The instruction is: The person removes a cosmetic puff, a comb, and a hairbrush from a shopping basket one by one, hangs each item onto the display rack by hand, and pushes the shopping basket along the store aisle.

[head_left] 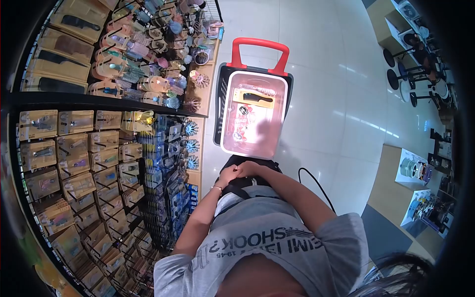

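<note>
a grey shirt lies nearest; left hand and right hand meet at the waist, no object showing, how far closed i cannot tell. keeping both off the pink tub atop the dark basket should leave its comb undisturbed.

"SHOOK?" is printed in dark capitals across a grey T-shirt.
The word is seen upside down from above, with smaller figures, apparently "19 45", set near its question mark; the rest of the shirt's lettering is broken by folds. Print on the packages in the pink tray and on the hanging packs cannot be read.
</note>
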The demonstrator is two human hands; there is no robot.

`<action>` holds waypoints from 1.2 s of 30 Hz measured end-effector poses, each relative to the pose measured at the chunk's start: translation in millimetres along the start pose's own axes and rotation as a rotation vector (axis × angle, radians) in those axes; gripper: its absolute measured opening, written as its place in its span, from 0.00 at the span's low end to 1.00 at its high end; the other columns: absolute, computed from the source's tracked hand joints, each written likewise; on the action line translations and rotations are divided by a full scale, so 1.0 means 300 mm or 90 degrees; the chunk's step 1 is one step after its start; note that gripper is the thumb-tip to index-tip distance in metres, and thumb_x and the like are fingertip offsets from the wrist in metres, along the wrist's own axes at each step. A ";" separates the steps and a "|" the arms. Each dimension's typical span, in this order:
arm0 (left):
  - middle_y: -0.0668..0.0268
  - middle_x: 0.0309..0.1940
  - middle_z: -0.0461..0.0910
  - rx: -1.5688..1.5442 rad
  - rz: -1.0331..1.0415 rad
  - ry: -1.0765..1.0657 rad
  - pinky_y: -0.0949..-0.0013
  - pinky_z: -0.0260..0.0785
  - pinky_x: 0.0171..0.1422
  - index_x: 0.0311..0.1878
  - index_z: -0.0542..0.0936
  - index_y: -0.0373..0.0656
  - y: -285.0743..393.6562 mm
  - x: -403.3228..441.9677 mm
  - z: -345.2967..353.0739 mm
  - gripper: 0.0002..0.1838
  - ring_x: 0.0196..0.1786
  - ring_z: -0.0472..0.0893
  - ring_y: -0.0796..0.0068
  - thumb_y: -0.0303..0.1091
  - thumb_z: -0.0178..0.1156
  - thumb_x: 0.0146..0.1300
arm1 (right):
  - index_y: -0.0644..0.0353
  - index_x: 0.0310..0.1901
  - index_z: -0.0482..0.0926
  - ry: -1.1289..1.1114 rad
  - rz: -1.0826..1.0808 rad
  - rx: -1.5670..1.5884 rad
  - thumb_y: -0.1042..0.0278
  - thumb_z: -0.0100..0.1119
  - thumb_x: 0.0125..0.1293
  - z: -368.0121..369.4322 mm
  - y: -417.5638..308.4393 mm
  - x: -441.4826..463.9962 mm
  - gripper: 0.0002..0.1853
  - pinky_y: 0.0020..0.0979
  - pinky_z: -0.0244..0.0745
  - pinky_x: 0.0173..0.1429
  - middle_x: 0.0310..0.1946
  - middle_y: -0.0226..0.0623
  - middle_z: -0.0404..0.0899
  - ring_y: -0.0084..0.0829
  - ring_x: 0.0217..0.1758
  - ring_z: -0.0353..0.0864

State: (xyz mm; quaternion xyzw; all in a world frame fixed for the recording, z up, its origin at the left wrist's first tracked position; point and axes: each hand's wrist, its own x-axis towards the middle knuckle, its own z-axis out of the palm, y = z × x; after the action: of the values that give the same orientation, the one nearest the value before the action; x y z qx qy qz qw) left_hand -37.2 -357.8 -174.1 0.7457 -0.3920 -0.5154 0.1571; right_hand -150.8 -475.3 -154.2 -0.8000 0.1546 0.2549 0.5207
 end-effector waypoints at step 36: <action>0.63 0.30 0.78 -0.570 -0.372 0.165 0.75 0.66 0.33 0.40 0.75 0.37 -0.357 -0.075 -0.150 0.15 0.29 0.77 0.75 0.39 0.47 0.60 | 0.49 0.47 0.68 0.646 0.450 -0.444 0.49 0.49 0.61 -1.406 0.184 0.064 0.17 0.48 0.65 0.51 0.41 0.37 0.71 0.35 0.49 0.71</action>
State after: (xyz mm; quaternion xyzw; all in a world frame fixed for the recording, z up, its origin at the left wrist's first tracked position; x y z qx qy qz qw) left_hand 44.7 -279.6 -209.0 0.7410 0.1114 -0.5579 0.3568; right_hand -59.1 -882.3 -68.4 -0.8420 0.5379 0.0392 -0.0162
